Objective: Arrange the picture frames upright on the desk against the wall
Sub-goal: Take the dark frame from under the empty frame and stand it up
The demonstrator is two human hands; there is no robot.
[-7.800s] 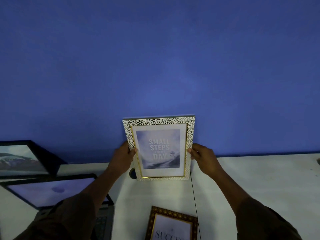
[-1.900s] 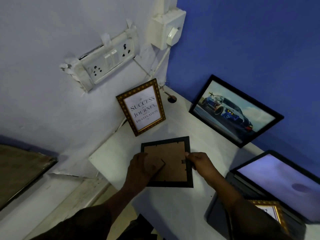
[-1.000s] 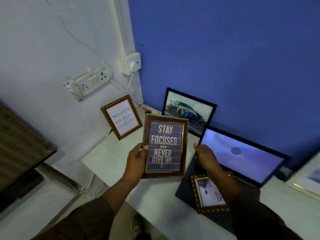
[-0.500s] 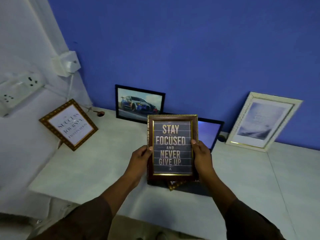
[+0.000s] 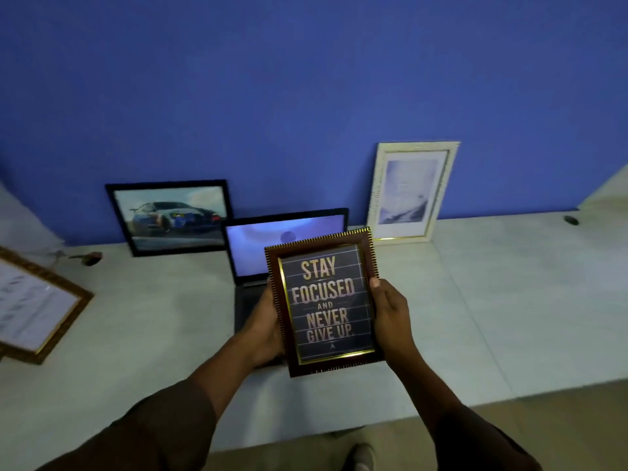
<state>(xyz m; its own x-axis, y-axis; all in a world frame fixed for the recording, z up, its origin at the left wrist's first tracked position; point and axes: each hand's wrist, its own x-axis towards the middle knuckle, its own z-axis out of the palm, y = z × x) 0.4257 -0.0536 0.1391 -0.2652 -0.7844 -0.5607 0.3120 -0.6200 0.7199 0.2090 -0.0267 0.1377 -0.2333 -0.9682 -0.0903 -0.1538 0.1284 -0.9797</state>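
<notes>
I hold a brown frame with gold trim reading "STAY FOCUSED AND NEVER GIVE UP" (image 5: 326, 300) upright above the desk, face toward me. My left hand (image 5: 263, 329) grips its left edge and my right hand (image 5: 390, 317) grips its right edge. A black frame with a car picture (image 5: 170, 217) leans against the blue wall at the back left. A white frame with a pale print (image 5: 409, 192) leans on the wall at the back right. A gold-edged frame with text (image 5: 34, 305) stands at the far left.
An open laptop (image 5: 278, 243) with a lit screen sits on the white desk (image 5: 509, 300) right behind the held frame. A small dark hole (image 5: 571, 219) marks the desk at the far right. The desk's front edge runs below my arms, floor beneath.
The view has swung right, so the white wall and sockets are out of sight. The held frame moved right with both hands and tilted slightly; it covers the laptop's right side.
</notes>
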